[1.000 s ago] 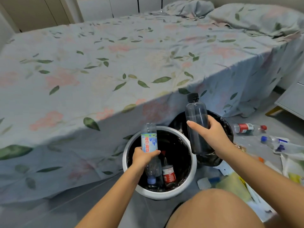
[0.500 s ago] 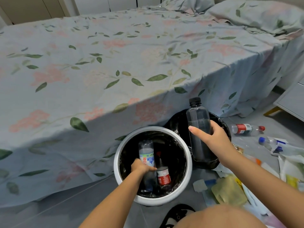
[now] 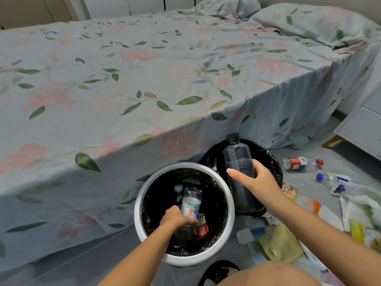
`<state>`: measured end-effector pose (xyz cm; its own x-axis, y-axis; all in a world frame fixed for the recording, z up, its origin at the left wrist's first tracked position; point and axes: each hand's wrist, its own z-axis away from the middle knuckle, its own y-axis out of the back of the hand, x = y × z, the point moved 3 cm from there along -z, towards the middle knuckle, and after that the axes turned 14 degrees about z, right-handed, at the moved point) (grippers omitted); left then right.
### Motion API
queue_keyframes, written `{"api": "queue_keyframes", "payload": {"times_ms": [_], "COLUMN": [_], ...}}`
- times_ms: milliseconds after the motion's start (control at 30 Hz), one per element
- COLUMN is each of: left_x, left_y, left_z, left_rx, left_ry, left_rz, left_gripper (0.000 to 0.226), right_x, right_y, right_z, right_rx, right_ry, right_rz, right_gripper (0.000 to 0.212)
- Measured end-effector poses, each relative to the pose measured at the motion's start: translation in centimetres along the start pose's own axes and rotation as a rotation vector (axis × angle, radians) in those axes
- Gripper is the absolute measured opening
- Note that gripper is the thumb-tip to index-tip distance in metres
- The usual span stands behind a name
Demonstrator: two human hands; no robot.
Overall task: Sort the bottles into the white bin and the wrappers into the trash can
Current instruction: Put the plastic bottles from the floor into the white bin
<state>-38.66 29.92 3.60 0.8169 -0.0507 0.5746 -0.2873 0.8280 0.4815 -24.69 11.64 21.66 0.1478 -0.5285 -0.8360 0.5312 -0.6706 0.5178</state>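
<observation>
Inside the round white bin (image 3: 229,205), left hand (image 3: 175,218) grips a clear bottle (image 3: 190,205); right hand (image 3: 260,180) grips a smoky bottle (image 3: 237,155).

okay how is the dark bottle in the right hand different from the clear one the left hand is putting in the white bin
The dark bottle is smoky, larger, with a black cap, held upright above the bins by the right hand. The clear bottle has a white-blue label and sits low inside the white bin, base uppermost, gripped by the left hand. Both are plastic.

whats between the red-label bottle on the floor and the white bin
In the head view, the black-lined trash can and the dark bottle in the right hand.
</observation>
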Motion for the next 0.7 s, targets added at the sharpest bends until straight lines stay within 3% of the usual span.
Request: {"api": "queue_keyframes", "payload": {"times_ms": [233,367,700], "left_x": [1.4,2.5,3.0], "left_y": [2.4,4.9,13.3], "left_z": [0.9,3.1,6.0], "left_rx": [0.078,0.083,0.114], "left_ry": [-0.183,-0.311,-0.415], "left_rz": [0.075,-0.001,-0.180], "left_gripper": [0.036,0.018,0.020], "right_x": [-0.2,-0.3,0.6], "right_y": [-2.0,-4.5,-15.5], "right_z": [-0.1,-0.3,-4.4], "right_rx": [-0.062,-0.104,-0.228], "right_ry": [0.014,0.034,-0.025], "right_rz": [0.000,0.031,0.191], "right_gripper": [0.038,0.040,0.066]}}
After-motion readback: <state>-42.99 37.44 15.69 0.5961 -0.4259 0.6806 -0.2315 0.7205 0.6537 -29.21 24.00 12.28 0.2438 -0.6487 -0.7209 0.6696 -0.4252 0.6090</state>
